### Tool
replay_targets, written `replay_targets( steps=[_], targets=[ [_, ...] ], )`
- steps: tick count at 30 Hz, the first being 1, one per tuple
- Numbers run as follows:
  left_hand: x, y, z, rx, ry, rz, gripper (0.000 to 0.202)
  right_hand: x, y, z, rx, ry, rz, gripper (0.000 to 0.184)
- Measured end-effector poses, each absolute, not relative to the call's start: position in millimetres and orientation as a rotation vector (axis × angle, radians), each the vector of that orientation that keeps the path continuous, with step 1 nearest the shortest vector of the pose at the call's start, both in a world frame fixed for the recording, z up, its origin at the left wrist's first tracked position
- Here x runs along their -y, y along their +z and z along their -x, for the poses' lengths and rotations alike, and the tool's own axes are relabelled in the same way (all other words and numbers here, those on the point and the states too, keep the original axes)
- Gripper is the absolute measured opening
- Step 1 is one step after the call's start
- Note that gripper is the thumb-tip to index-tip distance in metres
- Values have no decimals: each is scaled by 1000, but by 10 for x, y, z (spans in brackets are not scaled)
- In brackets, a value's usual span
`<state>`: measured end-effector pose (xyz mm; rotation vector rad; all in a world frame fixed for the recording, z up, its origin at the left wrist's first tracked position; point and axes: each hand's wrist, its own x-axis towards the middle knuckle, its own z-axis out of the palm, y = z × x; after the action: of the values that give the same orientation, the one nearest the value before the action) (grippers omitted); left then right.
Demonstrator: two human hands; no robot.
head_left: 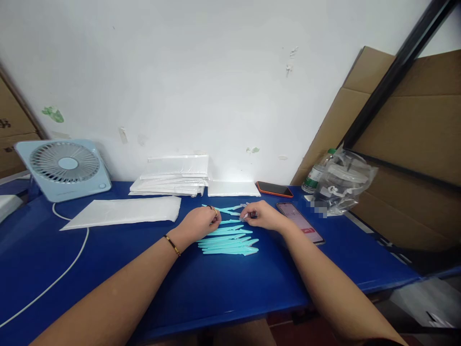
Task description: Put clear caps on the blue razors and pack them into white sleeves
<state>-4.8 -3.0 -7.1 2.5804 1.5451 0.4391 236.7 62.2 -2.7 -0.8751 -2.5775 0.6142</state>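
Several slim turquoise eyebrow razors lie side by side in a loose row on the blue table, their wider blade ends pointing right. At the row's far side, my left hand is closed around the handle end of one razor. My right hand pinches at that razor's blade end, where something small and pale shows between the fingertips. Just beyond the fingers, further turquoise razors lie on the table, partly hidden by my hands.
A light blue fan with a white cable stands left. White flat packs are stacked by the wall, with a white sleeve in front. Two phones, a bottle and a clear plastic bag sit right.
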Motion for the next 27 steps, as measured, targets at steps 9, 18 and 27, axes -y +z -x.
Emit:
replay_targets(
  steps=[9,18,27],
  targets=[
    [0,-122,74,-1550,448,-2676,18,-614,-39,-2344,2557,577,869,23],
    [-23,-147,50,-1543,450,-2649,23,-564,-88,-2133,2546,534,796,23],
    [17,-49,78,-1421,553,-2443,24,-762,60,-2554,2414,393,989,14]
  ],
)
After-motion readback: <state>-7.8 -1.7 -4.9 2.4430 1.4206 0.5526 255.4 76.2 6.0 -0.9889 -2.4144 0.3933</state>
